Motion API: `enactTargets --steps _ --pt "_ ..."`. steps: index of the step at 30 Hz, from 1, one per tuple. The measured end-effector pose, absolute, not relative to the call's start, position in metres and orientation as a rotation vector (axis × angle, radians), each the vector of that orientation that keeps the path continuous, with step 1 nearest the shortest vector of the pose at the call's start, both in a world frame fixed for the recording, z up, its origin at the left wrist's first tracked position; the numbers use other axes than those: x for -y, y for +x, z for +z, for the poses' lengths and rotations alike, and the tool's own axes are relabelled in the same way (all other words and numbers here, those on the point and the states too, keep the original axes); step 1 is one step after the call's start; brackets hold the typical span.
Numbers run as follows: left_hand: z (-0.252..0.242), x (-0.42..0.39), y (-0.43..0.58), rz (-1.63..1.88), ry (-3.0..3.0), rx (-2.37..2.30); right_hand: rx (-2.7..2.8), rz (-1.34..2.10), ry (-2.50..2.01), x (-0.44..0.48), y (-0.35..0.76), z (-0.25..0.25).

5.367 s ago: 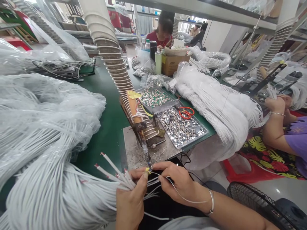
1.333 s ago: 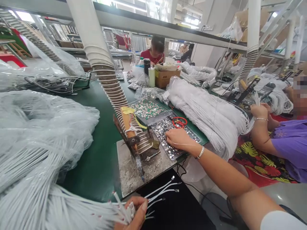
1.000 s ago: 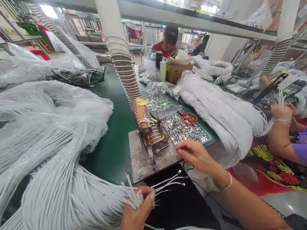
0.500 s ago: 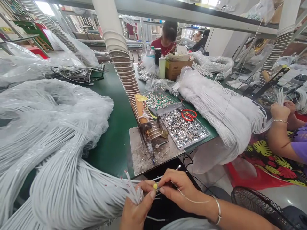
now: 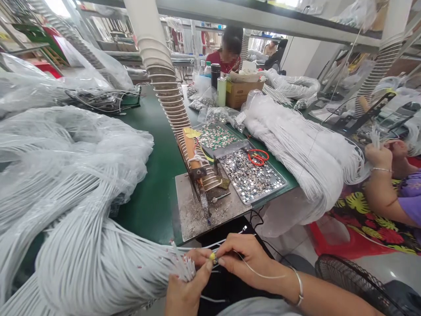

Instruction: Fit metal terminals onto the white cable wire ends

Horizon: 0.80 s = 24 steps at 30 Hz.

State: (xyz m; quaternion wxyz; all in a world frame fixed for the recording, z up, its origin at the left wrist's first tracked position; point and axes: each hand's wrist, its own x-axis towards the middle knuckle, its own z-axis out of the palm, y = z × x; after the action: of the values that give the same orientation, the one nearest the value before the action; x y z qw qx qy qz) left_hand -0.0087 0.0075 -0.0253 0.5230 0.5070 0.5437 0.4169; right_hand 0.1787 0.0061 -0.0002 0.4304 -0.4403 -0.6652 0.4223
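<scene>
My left hand (image 5: 188, 287) is closed around a bunch of white cables (image 5: 180, 262), whose cut ends show reddish tips beside the thumb. My right hand (image 5: 245, 256) is closed in a pinch on a small metal connector (image 5: 215, 260), at the left thumb and fingertips. A small yellow piece (image 5: 212, 255) shows right there; whether it is worn on a finger cannot be told. From the right fingers a thin pale wire (image 5: 255, 273) curves back toward the wrist. Just beyond the hands, an iron-like tool (image 5: 204, 204) in a wooden-handled holder points down over a stained metal plate (image 5: 189, 219).
A tray (image 5: 279, 184) of small metal connectors has red-handled scissors (image 5: 258, 157) on it. Green-and-silver parts (image 5: 215, 136) lie behind. Bagged white cables (image 5: 289, 136) stretch to the right; a large cable bundle (image 5: 79, 245) fills the left. A fan (image 5: 348, 281) stands right. Co-workers sit nearby.
Both hands stay together at nearly the same spot, with small finger shifts. The view has moved slightly. The co-worker's hands at the right have shifted a little left and down.
</scene>
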Motion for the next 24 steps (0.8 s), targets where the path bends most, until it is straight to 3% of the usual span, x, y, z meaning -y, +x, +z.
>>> enactTargets --steps 8,16,24 --pt "-0.035 -0.013 -0.007 1.156 1.219 -1.367 1.691 1.023 -1.039 -0.004 0.190 -0.003" --pt "-0.019 -0.030 0.004 1.201 1.343 -1.352 1.710 0.555 -0.992 -0.015 0.178 0.003" --pt "-0.014 -0.038 0.012 1.253 1.196 -1.330 1.689 0.464 -0.943 -0.025 0.170 0.005"
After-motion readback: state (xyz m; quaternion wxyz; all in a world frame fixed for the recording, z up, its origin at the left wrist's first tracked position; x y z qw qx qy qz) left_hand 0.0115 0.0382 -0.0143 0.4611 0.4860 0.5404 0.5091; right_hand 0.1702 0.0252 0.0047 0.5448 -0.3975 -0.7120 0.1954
